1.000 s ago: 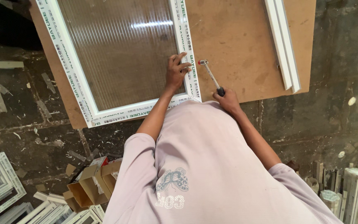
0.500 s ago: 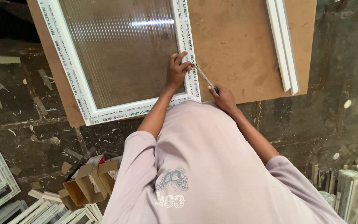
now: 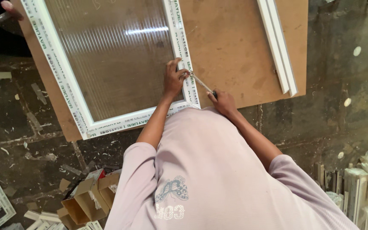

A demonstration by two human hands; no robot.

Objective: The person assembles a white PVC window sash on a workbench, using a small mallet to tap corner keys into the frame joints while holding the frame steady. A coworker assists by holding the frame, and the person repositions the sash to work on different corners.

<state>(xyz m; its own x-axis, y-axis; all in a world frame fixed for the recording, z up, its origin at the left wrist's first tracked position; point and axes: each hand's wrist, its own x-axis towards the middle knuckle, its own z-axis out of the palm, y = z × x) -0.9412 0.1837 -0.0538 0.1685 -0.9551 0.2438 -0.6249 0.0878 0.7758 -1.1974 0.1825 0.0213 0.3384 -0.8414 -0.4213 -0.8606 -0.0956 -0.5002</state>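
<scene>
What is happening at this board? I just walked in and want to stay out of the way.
A person in a pale shirt leans over a brown board where a white window frame with ribbed glass lies flat. The left hand rests on the frame's right rail near its lower corner. The right hand holds a slim tool, its tip at that rail beside the left fingers. Loose white strips lie further right on the board.

Bare brown board (image 3: 235, 47) lies open at twelve to one o'clock of the right hand (image 3: 223, 102); white profile strips (image 3: 277, 47) bar the way at two o'clock; the white window frame (image 3: 184, 55) and left hand (image 3: 173, 79) close off ten o'clock.
</scene>
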